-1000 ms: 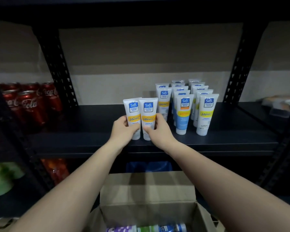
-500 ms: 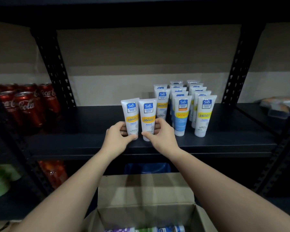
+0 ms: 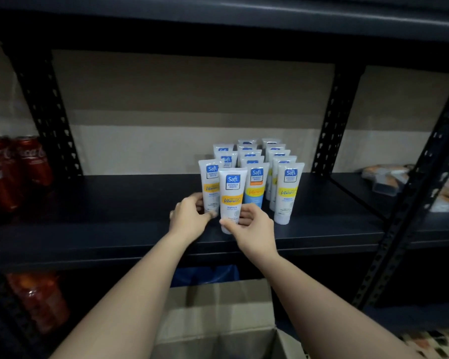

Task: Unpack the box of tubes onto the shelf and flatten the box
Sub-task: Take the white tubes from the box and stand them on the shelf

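- From the head camera: a good batch of tubes (image 3: 267, 167) is already standing in neat rows on the dark shelf (image 3: 130, 203), so the unpacking is looking well under way.
- The cardboard box (image 3: 218, 320) is sitting open below the shelf, flaps up and not yet flattened; its inside is hidden here, so how many tubes are waiting in it cannot be told.
- The left hand (image 3: 189, 218) is curling its fingers round the lower part of the left tube (image 3: 210, 185), which is standing upright at the near left of the group.
- The right hand (image 3: 252, 226) is pinching the front tube (image 3: 231, 198) low down, thumb in front and the other fingers behind; this tube is sitting closest to the shelf's front edge, just beside the left one.
- Both tubes are looking like they are being lined up with the rows; emptying the rest and folding the box are still to do, as I judge it.
- Off to the left, red cans (image 3: 13, 172) are standing on the neighbouring shelf.
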